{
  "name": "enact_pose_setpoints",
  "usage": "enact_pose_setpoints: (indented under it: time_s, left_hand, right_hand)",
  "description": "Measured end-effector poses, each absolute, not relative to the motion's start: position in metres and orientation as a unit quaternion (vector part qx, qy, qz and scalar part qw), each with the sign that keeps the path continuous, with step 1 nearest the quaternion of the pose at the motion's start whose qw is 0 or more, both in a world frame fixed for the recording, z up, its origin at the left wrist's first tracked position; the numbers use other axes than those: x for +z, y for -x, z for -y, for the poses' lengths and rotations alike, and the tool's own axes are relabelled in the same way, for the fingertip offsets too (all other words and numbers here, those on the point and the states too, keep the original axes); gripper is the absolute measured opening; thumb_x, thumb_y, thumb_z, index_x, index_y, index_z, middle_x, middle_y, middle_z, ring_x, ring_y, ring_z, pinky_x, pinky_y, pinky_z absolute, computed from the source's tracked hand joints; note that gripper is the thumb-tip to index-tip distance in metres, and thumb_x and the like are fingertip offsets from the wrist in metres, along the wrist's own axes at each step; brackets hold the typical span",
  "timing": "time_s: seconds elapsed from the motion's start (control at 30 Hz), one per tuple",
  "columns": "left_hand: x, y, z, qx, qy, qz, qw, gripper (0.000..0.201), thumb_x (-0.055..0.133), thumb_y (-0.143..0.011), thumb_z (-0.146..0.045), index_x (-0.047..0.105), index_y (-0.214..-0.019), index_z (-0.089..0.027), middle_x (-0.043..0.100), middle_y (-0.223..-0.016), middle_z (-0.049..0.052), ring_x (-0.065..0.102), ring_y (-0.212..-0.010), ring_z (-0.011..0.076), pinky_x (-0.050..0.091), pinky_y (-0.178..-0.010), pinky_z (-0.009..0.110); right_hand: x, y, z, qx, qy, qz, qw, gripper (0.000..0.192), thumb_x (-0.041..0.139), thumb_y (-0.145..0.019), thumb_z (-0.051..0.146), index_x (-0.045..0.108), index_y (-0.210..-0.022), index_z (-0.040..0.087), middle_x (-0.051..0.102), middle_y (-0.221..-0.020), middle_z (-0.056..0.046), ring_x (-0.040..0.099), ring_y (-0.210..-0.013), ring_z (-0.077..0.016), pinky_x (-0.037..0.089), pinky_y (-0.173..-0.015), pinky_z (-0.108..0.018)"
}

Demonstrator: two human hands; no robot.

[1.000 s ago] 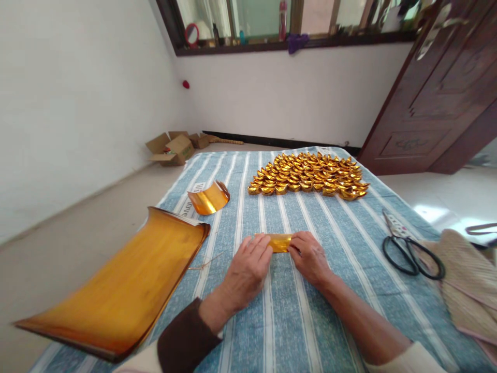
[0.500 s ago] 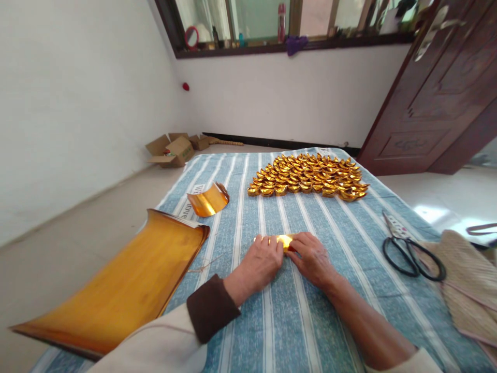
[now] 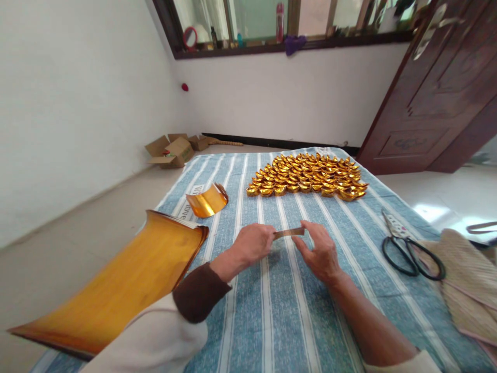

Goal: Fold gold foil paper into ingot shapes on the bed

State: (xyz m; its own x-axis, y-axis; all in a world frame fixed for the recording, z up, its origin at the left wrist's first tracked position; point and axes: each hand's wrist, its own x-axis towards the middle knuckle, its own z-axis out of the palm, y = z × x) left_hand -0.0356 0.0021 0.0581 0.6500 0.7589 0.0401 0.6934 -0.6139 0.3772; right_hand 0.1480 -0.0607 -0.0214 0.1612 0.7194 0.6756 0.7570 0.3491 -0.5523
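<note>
Large sheet: a big curled sheet of gold foil paper (image 3: 116, 290) lies at my far left, hanging partly off the blue-and-white striped cloth (image 3: 279, 311).
Small piece: a smaller curled gold foil piece (image 3: 206, 201) sits beyond it, well apart from my hands.
Left hand: my left hand (image 3: 252, 243) pinches the left end of the folded gold paper strip (image 3: 288, 233), fingers pressed together on it.
Strip: it is lifted off the cloth between both hands, long axis running left to right, seen nearly edge-on.
Right hand: my right hand (image 3: 320, 251) pinches the right end with its fingertips; neither hand is nearer, each holds one end.
Finished pile: rows of folded gold paper ingots (image 3: 306, 176) lie straight beyond the strip.
Scissors: black-handled scissors (image 3: 407, 248) rest to my right.
</note>
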Motion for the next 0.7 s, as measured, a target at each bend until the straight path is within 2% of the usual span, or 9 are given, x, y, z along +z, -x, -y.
enact_pose_setpoints:
  time_s: [0.03, 0.1, 0.17, 0.23, 0.3, 0.4, 0.6, 0.7]
  left_hand:
    - [0.063, 0.039, -0.004, 0.109, -0.880, -0.413, 0.209, 0.024, 0.052, -0.083, -0.014, 0.061, -0.061, -0.018, 0.057, -0.054, 0.001, 0.060, -0.055, 0.0182, 0.042, -0.059, 0.026]
    - [0.067, 0.044, -0.005, 0.161, -0.784, -0.457, 0.387, 0.024, 0.053, -0.082, -0.018, 0.061, -0.059, -0.017, 0.056, -0.053, -0.001, 0.056, -0.050, 0.0144, 0.038, -0.051, 0.023]
    - [0.065, 0.048, -0.002, 0.225, -0.648, -0.482, 0.546, 0.020, 0.057, -0.081, -0.023, 0.063, -0.064, -0.015, 0.060, -0.057, 0.000, 0.055, -0.049, 0.0127, 0.038, -0.049, 0.021]
    - [0.058, 0.049, 0.003, 0.280, -0.533, -0.485, 0.635, 0.015, 0.062, -0.080, -0.025, 0.065, -0.071, -0.013, 0.064, -0.063, 0.002, 0.058, -0.052, 0.0130, 0.043, -0.051, 0.022]
    - [0.049, 0.048, 0.009, 0.318, -0.455, -0.483, 0.677, 0.012, 0.066, -0.078, -0.024, 0.066, -0.076, -0.012, 0.067, -0.068, 0.004, 0.062, -0.056, 0.0149, 0.049, -0.055, 0.024]
    - [0.039, 0.044, 0.017, 0.354, -0.387, -0.477, 0.705, 0.010, 0.067, -0.079, -0.022, 0.064, -0.076, -0.012, 0.068, -0.069, 0.006, 0.066, -0.059, 0.0175, 0.053, -0.057, 0.029]
    - [0.032, 0.033, 0.031, 0.393, -0.320, -0.464, 0.727, 0.008, 0.062, -0.083, -0.019, 0.062, -0.078, -0.013, 0.071, -0.071, 0.007, 0.068, -0.059, 0.0182, 0.056, -0.060, 0.030]
    - [0.032, 0.029, 0.036, 0.403, -0.312, -0.458, 0.728, 0.009, 0.060, -0.085, -0.019, 0.062, -0.078, -0.014, 0.070, -0.068, 0.005, 0.067, -0.056, 0.0171, 0.055, -0.057, 0.028]
  right_hand:
    - [-0.021, -0.150, 0.060, 0.007, 0.585, 0.612, 0.532, 0.039, 0.059, -0.089, 0.042, 0.060, -0.117, 0.015, 0.068, -0.103, -0.014, 0.062, -0.098, -0.0270, 0.050, -0.086, -0.043]
    - [-0.019, -0.152, 0.059, 0.100, 0.608, 0.549, 0.564, 0.048, 0.063, -0.084, 0.048, 0.058, -0.119, 0.016, 0.069, -0.100, -0.012, 0.064, -0.090, -0.0257, 0.052, -0.081, -0.043]
    - [-0.016, -0.150, 0.060, 0.236, 0.600, 0.503, 0.576, 0.050, 0.065, -0.081, 0.051, 0.058, -0.117, 0.017, 0.070, -0.088, -0.007, 0.066, -0.080, -0.0227, 0.053, -0.074, -0.040]
    - [-0.013, -0.146, 0.062, 0.375, 0.560, 0.463, 0.575, 0.050, 0.067, -0.079, 0.052, 0.058, -0.114, 0.017, 0.070, -0.080, -0.005, 0.067, -0.073, -0.0211, 0.053, -0.069, -0.036]
    - [-0.008, -0.140, 0.065, 0.475, 0.517, 0.429, 0.568, 0.052, 0.071, -0.075, 0.052, 0.059, -0.112, 0.016, 0.071, -0.077, -0.005, 0.067, -0.069, -0.0203, 0.052, -0.063, -0.034]
    - [-0.003, -0.133, 0.069, 0.556, 0.473, 0.403, 0.552, 0.057, 0.077, -0.070, 0.046, 0.057, -0.114, 0.016, 0.072, -0.076, -0.004, 0.067, -0.066, -0.0187, 0.051, -0.060, -0.032]
    - [-0.002, -0.129, 0.072, 0.630, 0.418, 0.399, 0.518, 0.072, 0.082, -0.064, 0.032, 0.048, -0.127, 0.019, 0.067, -0.067, 0.005, 0.062, -0.055, -0.0127, 0.049, -0.057, -0.028]
    - [-0.005, -0.129, 0.073, 0.643, 0.403, 0.406, 0.510, 0.072, 0.080, -0.066, 0.027, 0.046, -0.129, 0.020, 0.066, -0.064, 0.006, 0.064, -0.055, -0.0136, 0.049, -0.056, -0.027]
